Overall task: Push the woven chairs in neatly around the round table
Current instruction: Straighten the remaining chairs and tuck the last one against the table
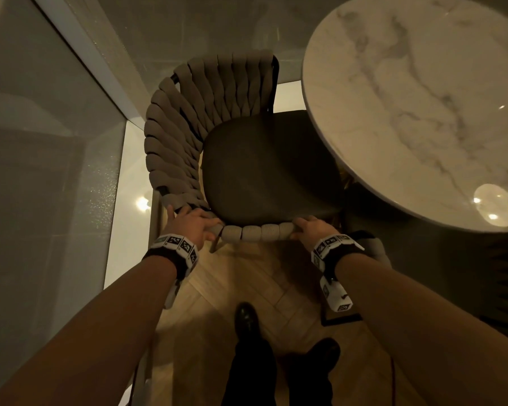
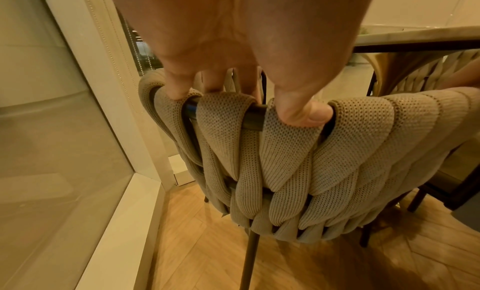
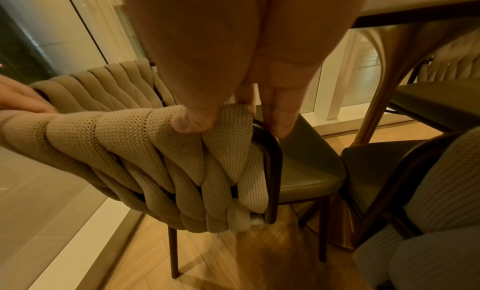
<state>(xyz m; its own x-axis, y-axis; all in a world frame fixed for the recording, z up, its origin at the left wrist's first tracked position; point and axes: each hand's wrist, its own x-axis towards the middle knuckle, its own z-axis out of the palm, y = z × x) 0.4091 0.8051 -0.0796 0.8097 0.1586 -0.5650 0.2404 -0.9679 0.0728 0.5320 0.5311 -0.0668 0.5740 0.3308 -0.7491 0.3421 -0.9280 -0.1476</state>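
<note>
Herringbone wood floor point(image 1: 217, 291), glass wall point(image 1: 50, 171).

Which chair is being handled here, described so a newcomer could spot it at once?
Start at the round marble table. The woven chair stands left of it by the glass wall, seat partly under the top. Unlike the neighbouring chair, its rim is gripped by the left hand and right hand.

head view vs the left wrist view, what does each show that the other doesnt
Only the head view: the round table's marble top, the dark seat cushion and the person's shoes. Only the left wrist view: the dark metal frame bared between woven straps, and a chair leg. Both: the woven chair with both hands, left hand and right hand, gripping its top edge.
</note>
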